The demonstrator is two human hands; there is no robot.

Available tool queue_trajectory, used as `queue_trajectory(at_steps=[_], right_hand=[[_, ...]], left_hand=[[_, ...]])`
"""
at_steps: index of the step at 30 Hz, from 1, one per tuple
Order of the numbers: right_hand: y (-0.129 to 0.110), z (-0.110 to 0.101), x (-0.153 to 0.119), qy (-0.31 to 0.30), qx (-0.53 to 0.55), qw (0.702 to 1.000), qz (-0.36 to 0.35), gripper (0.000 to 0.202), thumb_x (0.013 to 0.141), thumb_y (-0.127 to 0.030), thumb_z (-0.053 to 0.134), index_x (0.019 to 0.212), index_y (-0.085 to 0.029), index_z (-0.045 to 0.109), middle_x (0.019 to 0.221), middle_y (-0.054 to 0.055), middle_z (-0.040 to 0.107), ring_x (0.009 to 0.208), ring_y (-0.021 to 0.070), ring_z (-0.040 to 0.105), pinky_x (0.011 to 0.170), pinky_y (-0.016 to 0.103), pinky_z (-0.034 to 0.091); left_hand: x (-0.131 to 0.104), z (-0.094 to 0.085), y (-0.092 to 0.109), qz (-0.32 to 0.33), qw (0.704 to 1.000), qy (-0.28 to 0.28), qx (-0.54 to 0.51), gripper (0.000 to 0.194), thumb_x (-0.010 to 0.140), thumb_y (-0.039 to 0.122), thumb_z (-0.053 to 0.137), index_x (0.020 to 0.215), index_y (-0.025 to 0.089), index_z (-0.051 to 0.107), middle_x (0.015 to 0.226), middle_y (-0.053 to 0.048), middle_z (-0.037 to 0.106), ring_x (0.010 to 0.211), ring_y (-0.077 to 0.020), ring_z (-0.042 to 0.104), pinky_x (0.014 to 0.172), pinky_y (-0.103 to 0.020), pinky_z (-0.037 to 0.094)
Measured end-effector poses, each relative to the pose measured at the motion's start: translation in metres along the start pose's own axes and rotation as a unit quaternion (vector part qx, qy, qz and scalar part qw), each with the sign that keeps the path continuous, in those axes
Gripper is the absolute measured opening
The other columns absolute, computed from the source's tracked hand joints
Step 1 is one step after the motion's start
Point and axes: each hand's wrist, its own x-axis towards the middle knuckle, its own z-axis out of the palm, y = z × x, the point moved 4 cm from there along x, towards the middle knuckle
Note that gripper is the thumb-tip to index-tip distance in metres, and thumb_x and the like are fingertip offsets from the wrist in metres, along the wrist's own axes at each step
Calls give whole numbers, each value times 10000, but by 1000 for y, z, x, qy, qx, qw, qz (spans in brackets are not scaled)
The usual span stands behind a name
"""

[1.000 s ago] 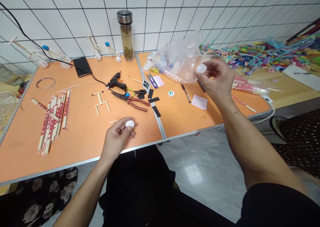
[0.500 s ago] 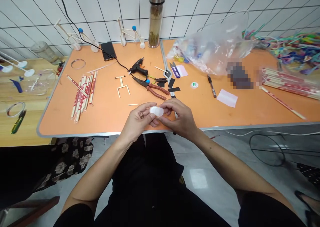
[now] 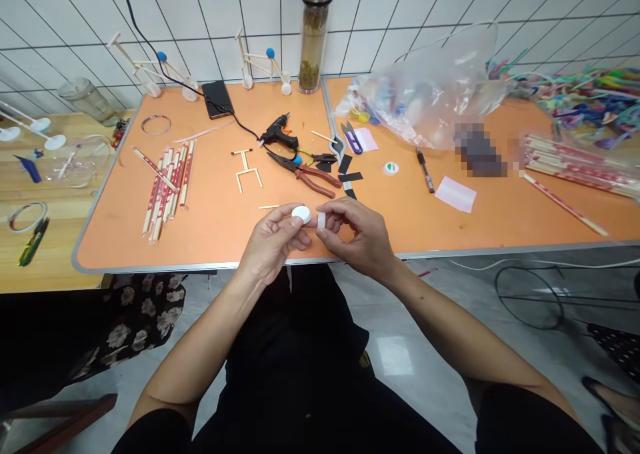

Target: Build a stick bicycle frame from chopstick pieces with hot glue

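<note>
Between thumb and fingers, my left hand [image 3: 276, 239] grips a round white disc [image 3: 301, 214] above the table's front edge. My right hand [image 3: 357, 234] pinches a small whitish strip [image 3: 321, 221] just right of the disc, with a narrow gap between them. Behind my hands lie red-handled pliers [image 3: 313, 177] and black tape pieces [image 3: 351, 177]. A small frame of thin sticks [image 3: 243, 167] and a loose stick [image 3: 269, 207] rest to the left. A white cap with a green mark [image 3: 391, 168] sits to the right.
Wrapped chopsticks [image 3: 167, 187] lie at left. A glue gun [image 3: 281, 133], scissors [image 3: 353, 138], a pen [image 3: 425, 171] and pink paper [image 3: 455, 194] are farther back. A tall bottle [image 3: 312, 41], stick models [image 3: 263, 64] and a plastic bag [image 3: 425, 94] stand near the wall.
The white pieces, earlier seen together between my hands, are now apart: the disc has moved left with my left fingers, the strip is at my right fingertips.
</note>
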Motion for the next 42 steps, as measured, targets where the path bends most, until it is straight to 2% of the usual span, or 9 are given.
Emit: queue_trajectory(at_steps=[8,15,20,23,27,30,34,39,42], right_hand=[[0,14,5,1,-35,999,13,244,952,-236,794,1184,-287,744,922,11,729,795,192,696,725,370,634],[1,20,4,39,-53,998,-20,268,956,-217,794,1206,-296,736,914,8,714,804,195,688,703,363,624],[1,21,4,29,-77,996,-39,208,975,-216,762,1162,-300,729,908,18,729,807,207,679,681,372,615],[0,22,4,24,-75,996,-52,211,974,-199,763,1154,-301,720,926,20,748,827,210,689,687,374,614],[0,21,3,33,-41,998,-29,238,959,-211,798,1163,-309,726,935,13,751,812,204,698,675,367,619],[0,20,2,40,-37,999,-2,222,958,-250,804,1159,-314,734,952,14,769,798,206,700,687,383,632],[-4,23,4,28,-61,998,-10,207,969,-241,785,1156,-309,727,954,22,777,834,217,711,724,394,645],[-7,27,5,32,-39,998,-24,271,965,-174,776,1190,-317,734,1010,21,804,890,219,743,741,386,662],[-3,27,4,25,-8,1000,13,243,971,-225,813,1189,-318,758,1058,23,826,904,218,766,774,393,690]], left_hand=[[2,2,-7,-72,992,12,-101,442,880,496,983,1078,128,838,969,-77,818,787,-110,732,764,-220,604],[-1,8,-3,-17,998,-2,-52,387,852,434,997,1079,142,885,995,-75,808,857,-121,700,826,-234,590],[-4,2,6,56,995,19,79,402,872,388,963,1212,192,879,1052,-61,851,848,-148,727,843,-286,607],[-5,1,12,79,987,8,140,421,899,359,941,1280,206,847,1084,-56,864,879,-164,764,878,-312,634],[-3,-3,14,62,994,-3,94,420,872,396,969,1210,195,823,952,-41,837,783,-147,753,784,-282,635],[1,-8,8,9,1000,12,10,429,835,388,989,1160,187,792,830,-22,782,723,-146,744,693,-254,615],[3,-8,1,-14,999,19,-42,435,813,359,1015,1135,180,782,847,-18,770,699,-124,723,660,-231,600],[0,-3,-4,2,1000,20,-18,428,835,386,1001,1172,174,843,939,-44,806,721,-118,696,711,-254,592],[-2,-4,-1,36,999,14,35,456,860,411,988,1247,202,869,1040,-63,838,794,-143,714,787,-285,600]])
